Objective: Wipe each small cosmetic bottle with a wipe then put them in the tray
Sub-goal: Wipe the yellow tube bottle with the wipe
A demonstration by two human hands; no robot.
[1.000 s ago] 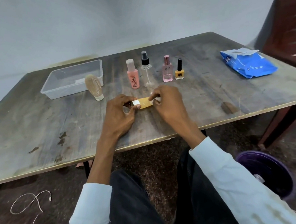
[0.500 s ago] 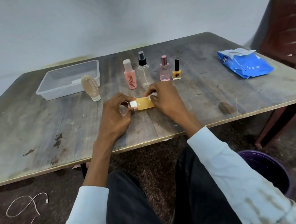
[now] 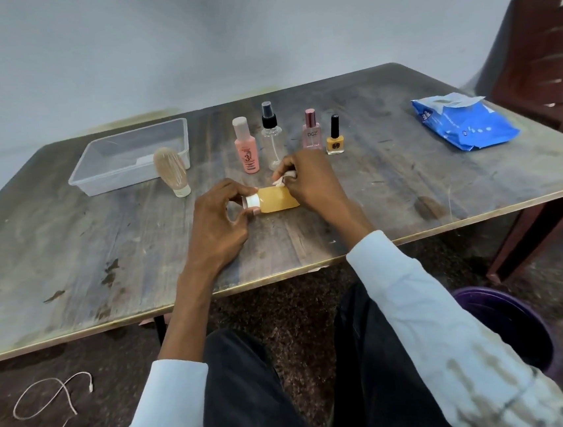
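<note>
A flat mustard-yellow cosmetic bottle with a white cap (image 3: 277, 198) lies on its side near the front middle of the worn grey wooden bench (image 3: 69, 240), held between both hands. The left hand (image 3: 218, 219) pinches the white cap end between thumb and curled fingers. The right hand (image 3: 311, 181) pinches a small crumpled white wipe (image 3: 282, 179) at the bottle's upper right edge. A second ago the wipe was pressed low against the right end of the bottle and more of the body was covered; now the right hand has lifted toward the far edge, and nearly the whole yellow face shows. The left hand's grip on the cap has stayed much the same.

Behind the hands a row stands upright, unchanged: a salmon-pink plastic bottle with a pale cap (image 3: 246, 146), a clear spray bottle with a black pump (image 3: 272, 138), a pink glass perfume bottle with a rose cap (image 3: 311, 131), and a small yellow nail-polish bottle with a black cap (image 3: 334, 137). To the left sits a clear rectangular plastic tray (image 3: 97, 176); just in front of its right corner a beige ribbed bottle (image 3: 171, 170) stands cap down. A blue wipes packet with its flap open (image 3: 464, 121) lies at the bench's far right, as before. On the floor are a purple bucket (image 3: 511, 325) and a white cable (image 3: 50, 397); a dark red plastic chair (image 3: 540, 61) stands at the right.
</note>
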